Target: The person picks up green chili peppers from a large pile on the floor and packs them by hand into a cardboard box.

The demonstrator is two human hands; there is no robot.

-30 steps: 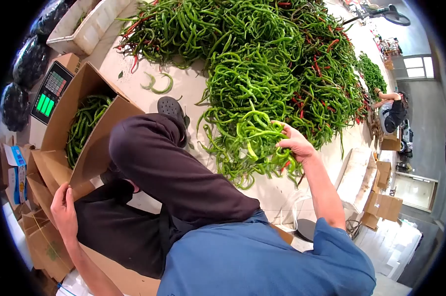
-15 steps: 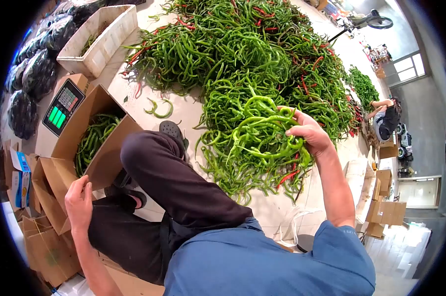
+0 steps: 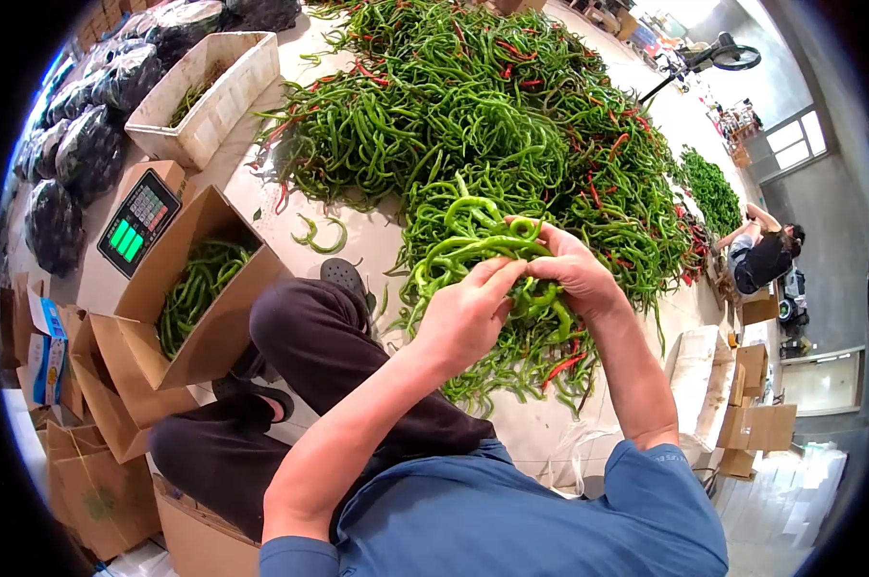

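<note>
My right hand grips a bunch of long green chili peppers in front of my body, above the pile. Beside it, my left hand is closed, its thumb and fingertips pinched against the near side of that bunch. The fingers hide what exactly the left hand grips. Beneath and beyond both hands spreads a large pile of green chili peppers, with red ones scattered through it. To my left, an open cardboard box holds more green chili peppers.
A scale display with green digits stands beyond the box. Farther back are a white foam bin and black bags. Loose peppers lie on the floor. At right, another person sits near a smaller green pile.
My left hand has moved from the cardboard box's edge across to the peppers in my right hand. The right hand still holds the bunch, slightly closer to me.
</note>
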